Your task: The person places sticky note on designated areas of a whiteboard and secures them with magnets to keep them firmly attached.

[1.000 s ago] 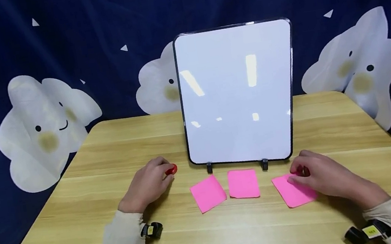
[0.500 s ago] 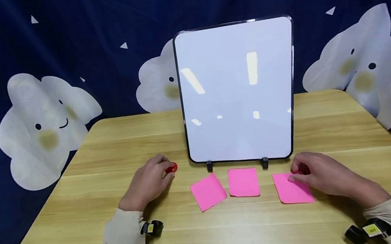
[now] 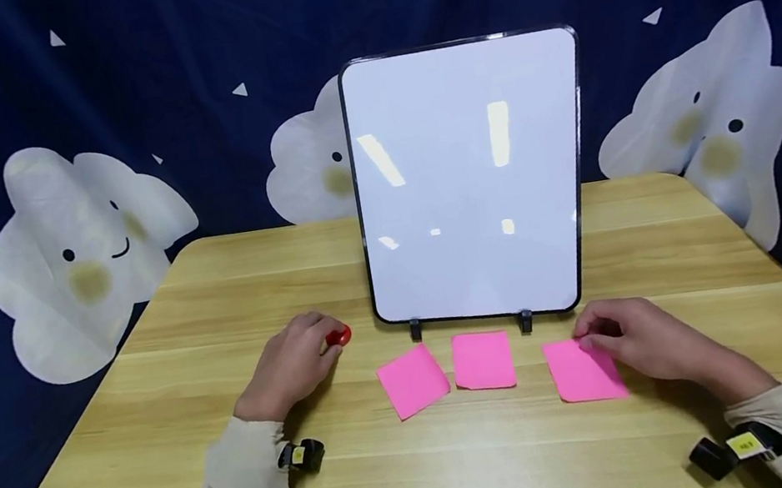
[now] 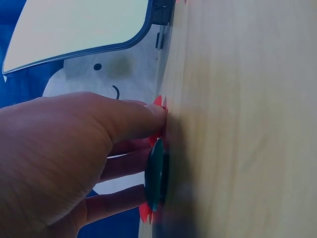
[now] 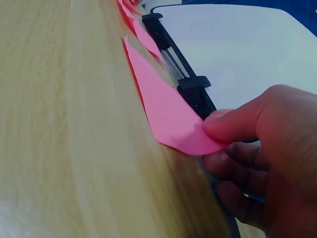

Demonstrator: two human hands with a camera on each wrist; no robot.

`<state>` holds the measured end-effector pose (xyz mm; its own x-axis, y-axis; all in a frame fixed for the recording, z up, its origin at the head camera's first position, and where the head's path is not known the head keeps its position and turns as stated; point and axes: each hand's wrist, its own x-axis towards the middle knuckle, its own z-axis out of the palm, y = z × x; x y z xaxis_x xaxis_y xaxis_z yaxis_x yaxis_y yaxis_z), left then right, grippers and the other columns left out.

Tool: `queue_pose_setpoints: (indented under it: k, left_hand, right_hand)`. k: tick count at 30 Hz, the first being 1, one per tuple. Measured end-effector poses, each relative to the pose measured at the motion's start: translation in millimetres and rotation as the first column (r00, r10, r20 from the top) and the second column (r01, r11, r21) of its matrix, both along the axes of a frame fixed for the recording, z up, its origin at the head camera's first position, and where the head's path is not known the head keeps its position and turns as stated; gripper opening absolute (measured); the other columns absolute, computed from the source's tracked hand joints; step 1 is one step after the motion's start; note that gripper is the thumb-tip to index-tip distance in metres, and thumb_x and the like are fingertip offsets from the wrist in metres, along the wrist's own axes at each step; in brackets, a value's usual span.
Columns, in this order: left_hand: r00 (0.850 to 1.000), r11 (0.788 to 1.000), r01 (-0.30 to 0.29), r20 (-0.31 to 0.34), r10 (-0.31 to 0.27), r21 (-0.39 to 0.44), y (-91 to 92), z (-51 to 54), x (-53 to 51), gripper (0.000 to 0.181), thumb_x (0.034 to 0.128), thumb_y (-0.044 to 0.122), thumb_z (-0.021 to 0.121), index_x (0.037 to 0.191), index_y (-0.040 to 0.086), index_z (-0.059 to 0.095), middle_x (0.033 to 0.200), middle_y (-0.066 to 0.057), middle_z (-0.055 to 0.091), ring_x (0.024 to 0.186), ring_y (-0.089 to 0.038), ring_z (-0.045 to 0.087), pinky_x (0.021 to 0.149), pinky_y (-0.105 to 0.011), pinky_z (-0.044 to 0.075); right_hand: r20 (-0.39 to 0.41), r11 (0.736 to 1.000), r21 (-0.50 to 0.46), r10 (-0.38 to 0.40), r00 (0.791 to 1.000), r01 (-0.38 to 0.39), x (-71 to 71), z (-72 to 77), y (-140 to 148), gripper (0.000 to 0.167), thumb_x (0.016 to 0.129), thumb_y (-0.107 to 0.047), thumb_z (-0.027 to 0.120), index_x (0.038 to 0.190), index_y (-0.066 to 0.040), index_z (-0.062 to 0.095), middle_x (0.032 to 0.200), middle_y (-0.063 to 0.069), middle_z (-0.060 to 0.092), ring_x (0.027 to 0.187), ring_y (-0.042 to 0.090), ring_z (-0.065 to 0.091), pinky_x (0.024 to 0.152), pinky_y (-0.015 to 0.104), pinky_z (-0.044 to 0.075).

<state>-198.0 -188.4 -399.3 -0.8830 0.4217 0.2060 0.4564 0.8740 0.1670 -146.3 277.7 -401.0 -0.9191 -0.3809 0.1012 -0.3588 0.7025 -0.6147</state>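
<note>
My right hand [image 3: 640, 337] pinches the upper right corner of a pink sticky note [image 3: 583, 374] at the right. In the right wrist view the thumb lies on top of the lifted corner, fingers beneath. My left hand [image 3: 293, 364] rests left of the whiteboard, thumb and fingers about a small red disc [image 3: 339, 336]. A dark green disc [image 4: 155, 173] shows under that hand in the left wrist view, with red edges above and below it; the hand covers the rest. Two more pink notes lie flat, a tilted one [image 3: 414, 381] and a straighter one [image 3: 483, 361].
A whiteboard [image 3: 476, 256] with a black frame stands upright behind the notes on small black feet [image 3: 526, 322]. The wooden table [image 3: 425, 475] reaches back to a dark blue curtain [image 3: 181, 56] printed with clouds.
The right-hand note has turned to lie straighter, and my right fingertips have come to its upper right corner. The left hand stays by the red disc. The head view has shifted slightly.
</note>
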Motion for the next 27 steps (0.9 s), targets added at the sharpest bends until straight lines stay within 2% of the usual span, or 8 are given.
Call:
queue_pose_setpoints:
  k: [6, 11, 18, 22, 27]
  left_hand:
    - [1.0, 1.0, 0.004, -0.009, -0.004, 0.006, -0.4, -0.8, 2.2, 0.02, 0.0899, 0.02, 0.077, 0.108, 0.012, 0.074, 0.109, -0.005, 0.067, 0.098, -0.021, 0.063, 0.079, -0.041, 0.056]
    - [1.0, 1.0, 0.013, -0.024, -0.013, 0.0, 0.2, 1.2, 2.3, 0.023, 0.0907, 0.022, 0.075, 0.111, 0.011, 0.074, 0.106, -0.006, 0.066, 0.092, -0.021, 0.062, 0.075, -0.041, 0.055]
    - [1.0, 1.0, 0.002, -0.012, -0.002, -0.016, 0.4, 3.7, 1.4, 0.029, 0.0917, 0.025, 0.073, 0.116, 0.011, 0.074, 0.108, -0.009, 0.064, 0.091, -0.021, 0.06, 0.073, -0.04, 0.055]
    - [1.0, 1.0, -0.004, -0.004, 0.004, -0.011, 0.1, 2.9, 1.2, 0.031, 0.0908, 0.025, 0.072, 0.117, 0.009, 0.073, 0.107, -0.009, 0.062, 0.088, -0.02, 0.059, 0.071, -0.039, 0.055]
    - [1.0, 1.0, -0.014, 0.002, 0.014, -0.003, -0.8, 0.0, 2.0, 0.035, 0.0896, 0.026, 0.07, 0.12, 0.009, 0.071, 0.105, -0.008, 0.058, 0.084, -0.019, 0.056, 0.069, -0.036, 0.054]
  right_hand:
    - [0.036, 0.998, -0.056, 0.004, 0.999, -0.002, 1.3, -0.5, 3.4, 0.018, 0.096, -0.008, 0.067, 0.098, -0.025, 0.073, 0.102, -0.009, 0.068, 0.094, 0.012, 0.06, 0.081, 0.025, 0.05]
    - [0.058, 0.999, -0.051, -0.008, 0.998, 0.011, 1.8, 4.2, 6.1, 0.021, 0.098, -0.008, 0.063, 0.107, -0.024, 0.075, 0.112, -0.004, 0.07, 0.099, 0.015, 0.061, 0.081, 0.025, 0.049]
    - [0.104, 0.996, -0.088, -0.011, 0.995, 0.02, 0.5, 8.2, 6.8, 0.026, 0.098, -0.001, 0.059, 0.11, -0.018, 0.074, 0.119, 0.005, 0.068, 0.085, 0.015, 0.055, 0.067, 0.027, 0.045]
    - [0.098, 0.993, -0.112, -0.01, 0.995, 0.021, 0.3, 6.8, 5.5, 0.027, 0.097, 0.0, 0.059, 0.11, -0.018, 0.074, 0.119, 0.006, 0.068, 0.087, 0.017, 0.055, 0.066, 0.027, 0.045]
    - [0.088, 0.987, -0.163, 0.012, 0.996, 0.003, 1.7, 1.5, 3.1, 0.026, 0.097, 0.0, 0.059, 0.108, -0.017, 0.074, 0.114, 0.004, 0.068, 0.082, 0.015, 0.055, 0.064, 0.027, 0.045]
